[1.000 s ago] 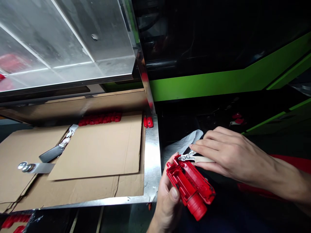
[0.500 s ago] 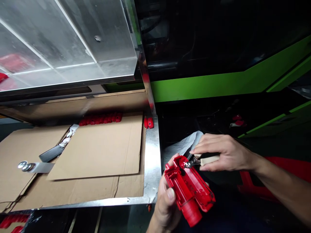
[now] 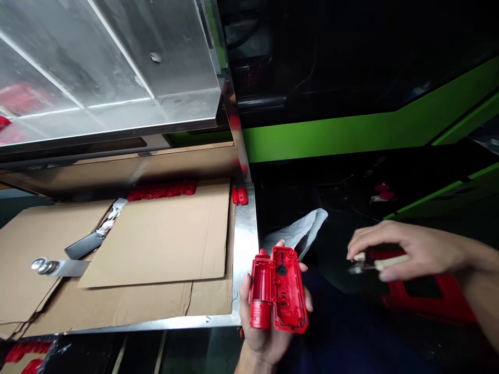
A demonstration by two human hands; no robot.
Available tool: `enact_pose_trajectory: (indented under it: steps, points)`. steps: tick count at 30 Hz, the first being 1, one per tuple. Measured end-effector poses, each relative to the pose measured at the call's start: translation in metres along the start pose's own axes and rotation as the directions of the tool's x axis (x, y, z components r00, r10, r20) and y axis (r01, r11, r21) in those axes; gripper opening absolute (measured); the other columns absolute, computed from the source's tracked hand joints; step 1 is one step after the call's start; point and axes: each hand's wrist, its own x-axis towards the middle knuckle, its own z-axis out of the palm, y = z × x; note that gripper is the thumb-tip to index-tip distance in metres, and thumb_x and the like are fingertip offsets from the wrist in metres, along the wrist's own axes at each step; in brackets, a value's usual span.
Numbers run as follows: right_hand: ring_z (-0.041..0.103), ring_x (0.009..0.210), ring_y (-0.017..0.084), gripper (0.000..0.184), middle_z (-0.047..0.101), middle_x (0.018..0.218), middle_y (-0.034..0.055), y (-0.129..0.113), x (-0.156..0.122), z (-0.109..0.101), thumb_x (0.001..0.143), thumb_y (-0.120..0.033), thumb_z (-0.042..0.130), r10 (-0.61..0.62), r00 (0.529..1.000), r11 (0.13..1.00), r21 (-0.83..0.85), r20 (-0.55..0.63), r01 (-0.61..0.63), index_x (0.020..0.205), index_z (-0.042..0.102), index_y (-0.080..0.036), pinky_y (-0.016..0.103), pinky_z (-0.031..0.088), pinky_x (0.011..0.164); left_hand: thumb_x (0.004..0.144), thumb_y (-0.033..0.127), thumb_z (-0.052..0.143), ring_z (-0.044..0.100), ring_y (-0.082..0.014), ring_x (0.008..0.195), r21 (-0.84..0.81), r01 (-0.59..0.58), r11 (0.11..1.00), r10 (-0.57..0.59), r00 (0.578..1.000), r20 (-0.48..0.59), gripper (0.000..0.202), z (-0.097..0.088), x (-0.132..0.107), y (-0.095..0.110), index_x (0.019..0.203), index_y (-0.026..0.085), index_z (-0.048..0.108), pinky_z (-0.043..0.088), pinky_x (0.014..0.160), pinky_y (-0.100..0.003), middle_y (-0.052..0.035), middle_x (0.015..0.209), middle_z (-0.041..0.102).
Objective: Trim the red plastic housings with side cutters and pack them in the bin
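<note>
A red plastic housing [image 3: 289, 291] lies in my left hand [image 3: 268, 340], its hollow inside facing up. It has a wide half with a black round part inside and a narrower half ending in a ribbed cylinder. The fingers and thumb of that hand wrap round its sides. Off to the right, my right hand [image 3: 417, 249] is closed on pliers [image 3: 390, 262] with pale handles; their metal jaws point left and are blurred. A clear gap separates the pliers from the housing.
Cardboard sheets [image 3: 163, 239] cover the metal-edged table [image 3: 245, 254] at left. A row of red parts [image 3: 161, 190] lines its back, with another red part [image 3: 239, 196] at the corner. A grey-white bag [image 3: 298, 231] hangs beyond my left hand. A red stool [image 3: 448, 296] stands at right.
My right hand has drawn the pliers away from the housing to the right. My left hand has turned the housing more upright, with its inside toward me.
</note>
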Motion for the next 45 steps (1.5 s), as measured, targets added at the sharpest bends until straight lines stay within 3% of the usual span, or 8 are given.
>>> enact_pose_trajectory:
  steps: [4,10,17,25,30,36,41,45]
  points:
    - [0.062,0.049,0.017,0.004,0.064,0.062,0.0025,0.019,-0.021,-0.002,0.083,-0.019,0.067,0.011,0.993,0.768,-0.635,-0.118,-0.084,0.085,0.070,-0.019,0.025,0.046,0.043,0.096,0.064,0.028,0.064,-0.0239,0.073,-0.019,-0.012,1.000,0.011,0.999,-0.036,0.066,0.001,0.004,0.000,0.152,0.027,0.031,0.045,0.058,-0.030,-0.0176,0.116,0.065]
    - [0.065,0.110,0.026,0.037,0.069,0.119,0.0073,-0.034,0.003,0.007,0.087,-0.023,0.066,0.073,0.961,0.892,-0.414,-0.268,-0.183,0.124,0.062,-0.025,0.037,0.057,0.092,0.098,0.060,0.023,0.067,-0.0259,0.071,0.120,-0.072,0.990,0.082,0.994,-0.078,0.064,0.008,0.011,0.004,0.151,0.025,0.032,0.051,0.056,-0.032,-0.0185,0.119,0.064]
    - [0.061,0.113,0.025,0.046,0.070,0.116,0.0075,-0.069,0.047,0.006,0.086,-0.034,0.070,-0.299,0.943,0.827,-0.533,-0.146,0.179,0.126,0.059,-0.016,0.052,0.044,0.108,0.095,0.063,0.035,0.071,-0.0290,0.068,0.199,-0.112,0.974,0.122,0.992,-0.038,0.060,0.010,0.010,0.012,0.148,0.035,0.039,0.051,0.039,-0.029,-0.0160,0.127,0.063]
    - [0.065,0.110,0.021,0.032,0.070,0.120,-0.0070,-0.095,0.071,-0.016,0.094,-0.023,0.060,-0.404,0.913,0.708,-0.615,0.049,0.347,0.125,0.063,-0.030,0.046,0.029,0.122,0.087,0.066,0.050,0.066,-0.0280,0.055,0.220,-0.050,0.974,0.057,0.998,-0.025,0.070,0.023,0.007,0.018,0.148,0.031,0.044,0.049,0.039,-0.035,-0.0189,0.126,0.064]
    - [0.066,0.108,0.021,0.029,0.070,0.120,-0.0057,-0.097,0.080,-0.017,0.096,-0.028,0.056,-0.390,0.920,0.701,-0.638,0.032,0.320,0.124,0.064,-0.031,0.047,0.039,0.113,0.083,0.062,0.059,0.070,-0.0434,0.090,0.249,-0.160,0.955,0.187,0.978,-0.089,0.075,0.028,0.008,0.016,0.148,0.026,0.045,0.060,0.069,-0.058,-0.0184,0.132,0.061]
    - [0.064,0.112,0.019,0.028,0.069,0.124,-0.0057,-0.101,0.080,-0.016,0.098,-0.020,0.051,-0.453,0.891,0.649,-0.685,0.002,0.331,0.121,0.066,-0.028,0.045,0.037,0.115,0.082,0.056,0.064,0.066,-0.0462,0.104,0.189,-0.272,0.943,0.287,0.956,-0.058,0.076,0.034,0.000,0.016,0.150,0.036,0.038,0.059,0.078,-0.060,-0.0125,0.139,0.058]
    - [0.063,0.118,0.015,0.037,0.065,0.131,-0.0120,-0.114,0.081,-0.013,0.101,-0.018,0.039,-0.332,0.943,0.795,-0.538,0.004,0.282,0.124,0.062,-0.036,0.036,0.030,0.125,0.084,0.055,0.061,0.057,-0.0452,0.121,0.235,-0.292,0.927,0.303,0.953,-0.014,0.066,0.037,0.001,0.020,0.139,0.020,0.057,0.044,0.105,-0.060,-0.0149,0.121,0.068]
    - [0.065,0.114,0.016,0.037,0.064,0.133,-0.0089,-0.111,0.087,-0.018,0.097,-0.015,0.045,-0.461,0.880,0.740,-0.498,0.115,0.453,0.124,0.063,-0.032,0.032,0.031,0.125,0.084,0.055,0.060,0.055,-0.0440,0.124,0.301,-0.311,0.901,0.335,0.942,-0.030,0.063,0.037,0.007,0.021,0.133,0.016,0.062,0.038,0.111,-0.056,-0.0154,0.127,0.065]
